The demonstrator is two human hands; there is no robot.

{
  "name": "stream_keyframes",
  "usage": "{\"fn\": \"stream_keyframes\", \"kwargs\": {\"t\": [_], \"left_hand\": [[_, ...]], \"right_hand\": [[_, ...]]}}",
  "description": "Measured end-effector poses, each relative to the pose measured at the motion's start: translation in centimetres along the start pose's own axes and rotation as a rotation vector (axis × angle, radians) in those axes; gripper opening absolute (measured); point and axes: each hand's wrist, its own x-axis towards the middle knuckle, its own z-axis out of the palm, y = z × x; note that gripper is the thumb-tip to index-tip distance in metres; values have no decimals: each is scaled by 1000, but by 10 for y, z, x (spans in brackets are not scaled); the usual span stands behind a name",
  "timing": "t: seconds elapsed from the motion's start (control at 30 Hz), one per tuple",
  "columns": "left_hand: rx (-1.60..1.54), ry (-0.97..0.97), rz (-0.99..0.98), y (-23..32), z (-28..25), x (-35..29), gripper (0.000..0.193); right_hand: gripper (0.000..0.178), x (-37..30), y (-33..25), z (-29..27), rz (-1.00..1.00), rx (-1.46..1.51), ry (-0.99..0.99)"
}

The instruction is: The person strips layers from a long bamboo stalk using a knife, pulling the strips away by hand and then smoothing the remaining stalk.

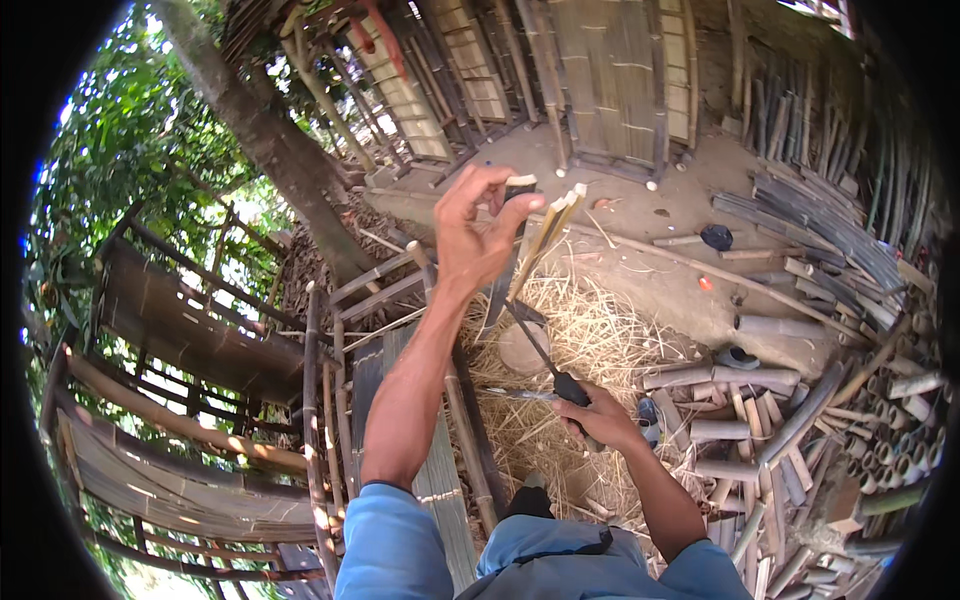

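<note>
Standing upright, bamboo strip (548, 232) top-gripped.

Tree trunk (262, 130) stood far left, bamboo panels (610, 80) behind, cut bamboo pieces (760, 420) lay right, straw (590, 340) in middle.

Pale split bamboo strips (553, 225), dry and matt, held in left hand (478, 225), dull grey metal blade (530, 335) with dark matt handle gripped by right hand (600, 415), rough straw shavings (590, 340), woven bamboo panels (610, 75), blue cloth trousers (400, 550)
</note>
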Motion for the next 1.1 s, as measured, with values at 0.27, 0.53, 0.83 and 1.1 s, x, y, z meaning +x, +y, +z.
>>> {"fn": "stream_keyframes", "kwargs": {"t": [0.27,0.53,0.83,1.1], "left_hand": [[7,-93,-147,9,21,-1,26],[-42,159,-163,-18,-39,58,36],[38,-185,23,26,3,8,34],[58,-267,-15,50,29,-30,36]], "right_hand": [[36,-15,7,-22,33,-6,45],[53,-75,68,-17,-91,-292,202],[51,-104,-13,-31,-595,-352,693],[55,-136,-102,7,-587,-110,594]]}}
